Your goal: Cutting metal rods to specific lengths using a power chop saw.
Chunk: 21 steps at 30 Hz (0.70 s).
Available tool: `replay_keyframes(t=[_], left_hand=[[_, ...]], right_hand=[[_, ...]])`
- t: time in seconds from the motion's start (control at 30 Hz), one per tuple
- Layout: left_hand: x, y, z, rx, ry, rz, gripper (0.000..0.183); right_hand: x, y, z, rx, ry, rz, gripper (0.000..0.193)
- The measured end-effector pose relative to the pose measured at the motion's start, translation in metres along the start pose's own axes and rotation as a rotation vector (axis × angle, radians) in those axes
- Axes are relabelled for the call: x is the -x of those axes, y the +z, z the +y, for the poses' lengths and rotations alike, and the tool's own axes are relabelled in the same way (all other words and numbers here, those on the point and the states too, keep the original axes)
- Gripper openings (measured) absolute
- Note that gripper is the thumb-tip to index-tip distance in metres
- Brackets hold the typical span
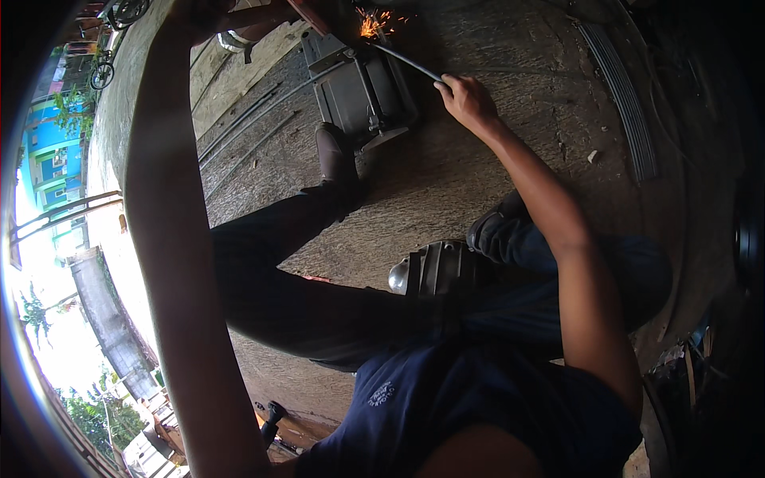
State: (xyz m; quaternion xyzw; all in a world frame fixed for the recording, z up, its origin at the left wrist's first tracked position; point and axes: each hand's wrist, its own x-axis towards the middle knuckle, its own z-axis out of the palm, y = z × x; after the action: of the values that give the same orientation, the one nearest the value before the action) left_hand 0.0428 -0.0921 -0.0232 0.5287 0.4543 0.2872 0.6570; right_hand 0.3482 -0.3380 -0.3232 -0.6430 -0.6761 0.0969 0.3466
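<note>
My right hand (470,103) is closed around the end of a thin dark metal rod (410,64). The rod's far end reaches the cut-off saw beside a burst of orange sparks (374,24). The saw's grey metal base (347,99) rests on the ground, with a clamp screw (366,86) across it. A red bar (309,16), apparently the saw's handle, slants in from the top edge. My left arm stretches up the left side, and my left hand (263,17) is dark and partly cut off near that bar; its fingers cannot be made out.
Long thin rods (259,107) lie left of the saw. A bundle of metal strips (617,103) lies at the right. Between my legs sits a ribbed grey housing (438,267) with a silver dome. My left shoe (335,151) is close to the saw base. Wheels (102,73) stand far left.
</note>
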Motion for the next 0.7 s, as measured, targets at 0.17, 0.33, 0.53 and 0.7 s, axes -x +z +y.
replay_keyframes(t=[0.17, 0.33, 0.53, 0.7], left_hand=[[0.008, 0.015, 0.002, -0.051, -0.005, 0.024, 0.020], [0.013, 0.024, 0.004, -0.010, -0.040, 0.182, 0.022], [0.013, 0.026, 0.005, -0.244, 0.056, 0.151, 0.022], [0.006, 0.017, 0.003, -0.156, 0.036, 0.139, 0.020]], right_hand=[[-0.002, 0.000, 0.003, -0.012, 0.060, -0.081, 0.027], [-0.011, -0.004, 0.023, -0.377, 0.218, -0.307, 0.037], [-0.012, 0.003, 0.043, -0.517, 0.279, -0.391, 0.047], [-0.009, 0.010, 0.046, -0.583, 0.288, -0.357, 0.043]])
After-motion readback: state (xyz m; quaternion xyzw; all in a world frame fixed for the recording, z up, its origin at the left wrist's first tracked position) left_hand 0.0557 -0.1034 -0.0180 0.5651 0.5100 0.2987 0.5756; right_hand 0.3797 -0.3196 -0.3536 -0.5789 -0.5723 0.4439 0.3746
